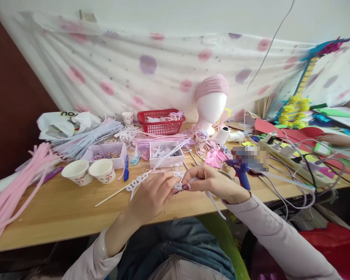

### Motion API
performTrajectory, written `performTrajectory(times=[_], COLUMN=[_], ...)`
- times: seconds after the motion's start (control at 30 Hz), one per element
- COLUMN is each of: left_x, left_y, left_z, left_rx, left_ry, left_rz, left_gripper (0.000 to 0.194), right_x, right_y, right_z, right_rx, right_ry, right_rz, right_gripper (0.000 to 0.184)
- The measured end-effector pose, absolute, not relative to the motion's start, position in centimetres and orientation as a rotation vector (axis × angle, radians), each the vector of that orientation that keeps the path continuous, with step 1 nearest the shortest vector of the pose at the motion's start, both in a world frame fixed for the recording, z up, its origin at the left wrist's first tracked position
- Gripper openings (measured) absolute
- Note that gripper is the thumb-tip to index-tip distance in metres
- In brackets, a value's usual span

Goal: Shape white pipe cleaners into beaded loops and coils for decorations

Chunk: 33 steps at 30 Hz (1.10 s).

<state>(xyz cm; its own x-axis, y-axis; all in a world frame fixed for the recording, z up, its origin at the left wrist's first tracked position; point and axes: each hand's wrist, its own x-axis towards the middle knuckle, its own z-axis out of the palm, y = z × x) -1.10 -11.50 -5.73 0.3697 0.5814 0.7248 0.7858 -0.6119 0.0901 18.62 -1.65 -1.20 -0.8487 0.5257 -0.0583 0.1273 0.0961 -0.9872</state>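
Note:
Close together above the table's front edge, my left hand (156, 194) and my right hand (205, 182) pinch a small piece of pale lilac-white pipe cleaner (178, 186) between their fingertips. Much of it is hidden by the fingers. A loose end of pipe cleaner (217, 206) hangs below my right hand. Beside my left hand lies a pipe cleaner bent into a row of loops (138, 182), touching a thin wooden stick (112, 195). Just beyond both hands is some clear plastic wrapping (177, 168). To the right of my right hand lies a blue glue gun (241, 173).
Two paper cups (77, 172), a blue pen (126, 169) and a white box (166, 154) of small parts stand beyond. Pink pipe cleaners (20, 182) lie left. Behind are a red basket (160, 126) and a mannequin head (211, 105). Cables (282, 188) and another person's hand (338, 139) are right.

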Motion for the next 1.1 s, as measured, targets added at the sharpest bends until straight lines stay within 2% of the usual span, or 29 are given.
performTrajectory(times=[0.13,0.37,0.57,0.73,0.9,1.1], left_x=[-1.7,-2.2,-2.2,-1.9,-1.6,0.0], left_y=[-10.4,-8.1,-7.7,-7.7,-7.5,-8.6], left_z=[-5.4,-5.7,-6.0,-6.1,-6.8,-5.9], left_rx=[-2.217,-2.19,-2.273,-2.343,-2.46,-2.653], left_ry=[-0.96,-0.707,-0.656,-0.68,-0.85,-1.535], left_rz=[-0.781,-0.743,-0.727,-0.714,-0.877,-1.158], left_gripper=[0.019,0.01,0.01,0.016,0.02,0.018], right_x=[18.4,17.4,16.8,16.8,17.4,18.1], right_y=[-1.0,0.0,0.6,0.5,0.2,0.0], right_z=[-1.4,-2.4,-2.8,-2.8,-2.4,-2.2], right_rx=[-0.687,-0.717,-0.716,-0.681,-0.628,-0.647], right_ry=[-1.983,-1.748,-1.736,-1.713,-1.702,-1.94], right_rz=[2.054,2.457,2.523,2.519,2.438,1.979], right_gripper=[0.012,0.013,0.01,0.01,0.017,0.017])
